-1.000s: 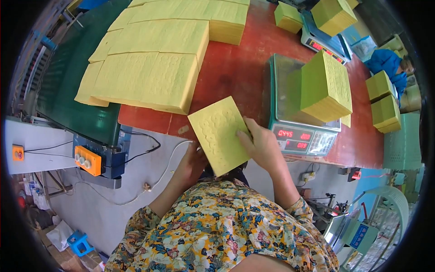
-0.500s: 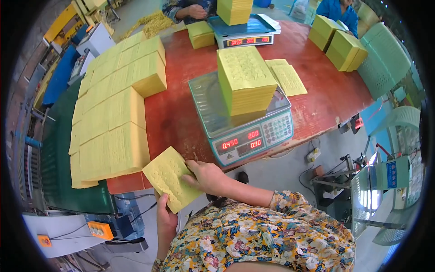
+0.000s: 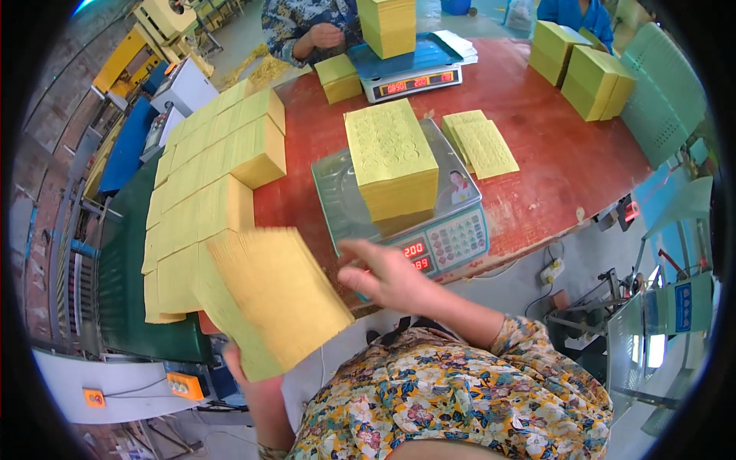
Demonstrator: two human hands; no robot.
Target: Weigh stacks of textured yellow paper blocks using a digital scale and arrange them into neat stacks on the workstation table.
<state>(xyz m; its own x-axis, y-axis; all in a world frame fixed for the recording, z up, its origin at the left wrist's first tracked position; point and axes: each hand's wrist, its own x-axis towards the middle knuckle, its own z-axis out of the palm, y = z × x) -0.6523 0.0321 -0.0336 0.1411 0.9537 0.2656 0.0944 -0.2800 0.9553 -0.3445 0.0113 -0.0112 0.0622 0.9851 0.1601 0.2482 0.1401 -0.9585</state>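
Observation:
A thick wad of yellow embossed paper sheets is tilted up at the table's near edge, its layered side facing me and its edges blurred. My left hand is closed round its lower left corner, the fingers partly hidden beneath. My right hand is just right of the wad, apart from it, thumb and fingers parted with nothing between them. It covers part of the display of a digital scale. On that scale's metal pan stands a tall stack of yellow paper with a patterned top sheet.
Rows of yellow paper stacks fill the table's left side. Thin loose bundles lie right of the scale. A second scale holds another stack, with a person's hand beside it. More stacks stand far right, near a green chair.
My left hand has raised and tilted the paper wad, showing its layered side. My right hand has let go of it and moved right, toward the scale. The view has shifted slightly.

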